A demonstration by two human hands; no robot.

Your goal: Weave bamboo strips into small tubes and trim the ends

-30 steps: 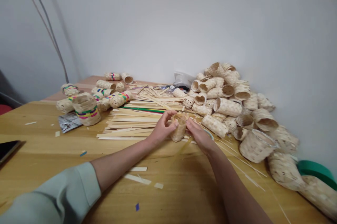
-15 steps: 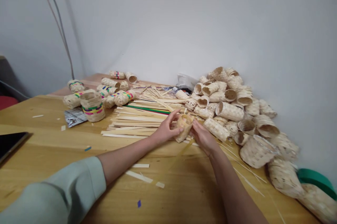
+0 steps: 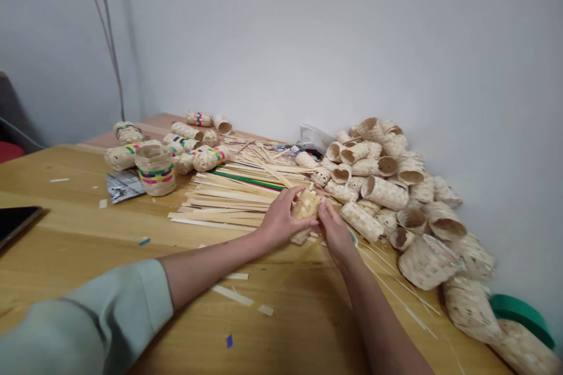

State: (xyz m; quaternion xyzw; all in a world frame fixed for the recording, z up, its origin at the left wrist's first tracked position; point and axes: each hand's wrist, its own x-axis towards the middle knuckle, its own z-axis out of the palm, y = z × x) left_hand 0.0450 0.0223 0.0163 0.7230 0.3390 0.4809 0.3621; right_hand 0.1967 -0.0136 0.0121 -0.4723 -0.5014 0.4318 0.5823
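Observation:
A small woven basket [image 3: 307, 205] of pale strips is held between my two hands above the table. My left hand [image 3: 281, 215] grips its left side, thumb across the near face and fingers behind. On the right side, my right hand [image 3: 332, 225] pinches the basket near its rim with bent fingers. A thin yellowish strip [image 3: 303, 254] trails from beneath the basket toward the table's front. Part of the basket's lower body shows under my left thumb. Behind my hands lie many flat pale weaving strips [image 3: 229, 199], with a green one among them.
Woven tubes [image 3: 387, 192] are heaped along the right wall, with a green tape roll [image 3: 521, 316] beside them. An upright colour-banded basket [image 3: 156, 172], a silver packet [image 3: 124, 186] and several lying baskets are at left. A dark tablet [image 3: 15, 225] rests at the left edge.
My hands have closed further over the basket, and the left thumb now reaches farther across its face. The basket has turned slightly. The whole view has shifted a little.

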